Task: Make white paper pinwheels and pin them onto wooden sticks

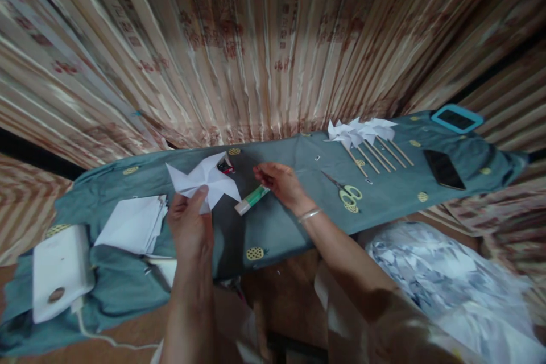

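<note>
My left hand (190, 210) is closed on a white paper pinwheel (219, 182), its thumb pressing on the middle. My right hand (279, 182) hovers to the right of it with thumb and fingertips pinched together; anything between them is too small to make out. Below that hand lies a green and white glue stick (255, 199), partly covered by it. Just behind the pinwheel is a small box (226, 165) with dark and red contents, partly hidden by the paper. Yellow-green scissors (347, 192) lie to the right, blades pointing away to the left.
Several finished pinwheels on sticks (362, 136) lie at the back right, near a dark phone (443, 169) and a blue-framed device (457, 118). On the left are stacked paper sheets (130, 224) and a white corded box (62, 273). A plastic bag (439, 273) of paper pieces stands below right.
</note>
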The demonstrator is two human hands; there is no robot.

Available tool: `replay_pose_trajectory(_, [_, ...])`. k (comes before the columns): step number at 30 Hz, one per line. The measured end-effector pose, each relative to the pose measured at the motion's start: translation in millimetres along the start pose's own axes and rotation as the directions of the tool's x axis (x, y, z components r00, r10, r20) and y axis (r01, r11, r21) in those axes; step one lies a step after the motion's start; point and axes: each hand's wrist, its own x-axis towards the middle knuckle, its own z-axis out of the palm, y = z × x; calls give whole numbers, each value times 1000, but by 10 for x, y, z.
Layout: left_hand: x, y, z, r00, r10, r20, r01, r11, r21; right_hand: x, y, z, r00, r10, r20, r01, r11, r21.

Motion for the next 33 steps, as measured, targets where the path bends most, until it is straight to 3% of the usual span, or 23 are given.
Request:
replay_pose_trajectory(3, [-110, -107, 95, 996, -63, 61, 62, 998, 12, -240, -81, -247, 993, 110, -34, -104, 984, 146])
replay_pose_trajectory(7, [-235, -259, 219, 983, -122, 134, 121, 992, 17, -358, -134, -514, 989, 132, -70, -119, 979, 163])
replay_pose_trajectory(12, [-284, -376, 308, 982, -123, 140, 117, 992, 53, -400, -163, -727, 987, 139, -86, -126, 981, 146])
replay_pose_trajectory(23, [-497, -644, 469, 923, -278, 266, 247, 958, 145, -638, -368, -1040, 983, 145, -108, -149, 988, -28])
replay_pose_trajectory(33, [-531, -719, 504, 919, -271, 287, 242, 961, 133, -674, -389, -1133, 976, 182, -124, -178, 983, 43])
